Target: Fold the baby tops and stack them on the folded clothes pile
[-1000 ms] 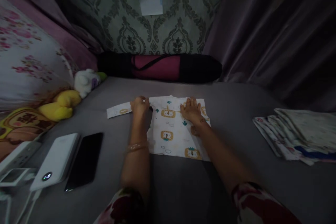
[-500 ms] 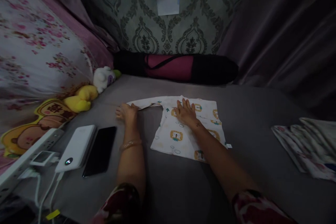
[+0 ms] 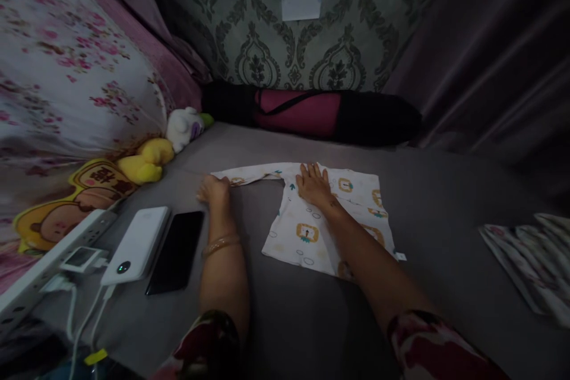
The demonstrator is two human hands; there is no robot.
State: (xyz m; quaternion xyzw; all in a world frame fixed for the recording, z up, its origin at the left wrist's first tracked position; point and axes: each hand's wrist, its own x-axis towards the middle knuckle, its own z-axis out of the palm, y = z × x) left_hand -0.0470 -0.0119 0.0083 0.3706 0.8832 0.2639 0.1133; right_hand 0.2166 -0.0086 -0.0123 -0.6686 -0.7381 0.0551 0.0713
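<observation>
A small white long-sleeved shirt (image 3: 289,231) with a yellow lion print lies on the grey sheet, apparently folded over on itself. One sleeve stretches out to the left, and my left hand (image 3: 214,190) is closed on its end, the fingers partly turned from view. My right hand (image 3: 315,185) rests flat on the upper part of the shirt close to where the sleeve begins, fingers extended. A small white tag sticks out at the shirt's lower right edge.
To the left lie a black phone (image 3: 176,252), a white power bank (image 3: 136,243) with cables and a power strip (image 3: 91,234). Plush toys (image 3: 145,160) line the left side. A long black-and-pink bag (image 3: 298,113) lies along the wall; folded clothes (image 3: 529,261) are at right.
The camera view has shifted slightly. My right hand has slid a little left on the shirt, towards the sleeve. My left hand stays at the sleeve end.
</observation>
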